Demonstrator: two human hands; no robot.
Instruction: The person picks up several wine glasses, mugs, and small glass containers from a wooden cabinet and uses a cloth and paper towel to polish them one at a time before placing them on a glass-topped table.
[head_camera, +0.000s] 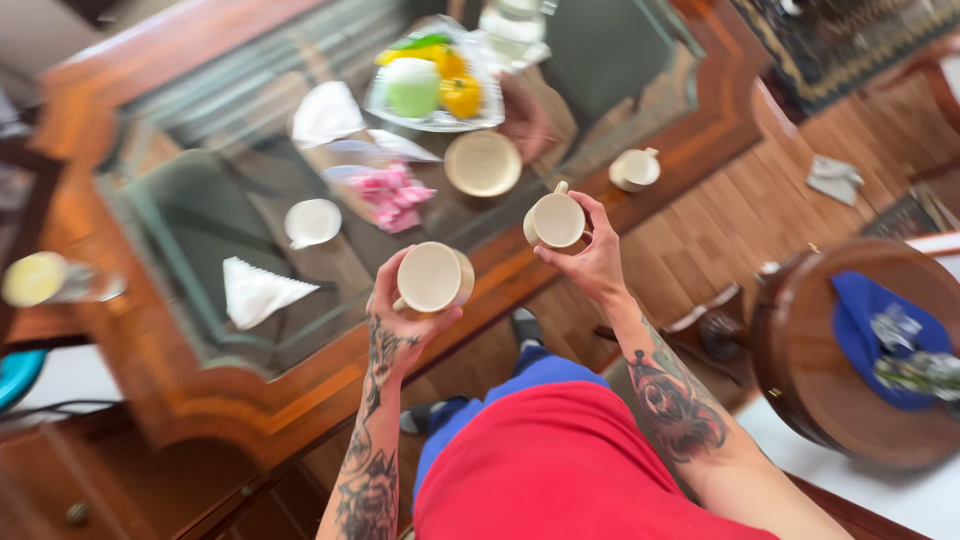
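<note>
My left hand (400, 325) grips a cream mug (433, 277) tilted so its open mouth faces the camera. My right hand (590, 255) holds a second cream mug (556, 220) by its side, also mouth up. Both mugs hover over the near wooden edge of a glass-topped table (200, 200). A third cream mug (634, 169) stands on the table's right side, and a cream bowl (482, 163) sits beyond my hands.
A clear dish of yellow and green fruit (432, 80) stands at the far side. White napkins (258, 290), a small saucer (312, 222) and pink wrappers (395, 195) lie on the glass. A round wooden tray with a blue cloth (870, 330) is at right.
</note>
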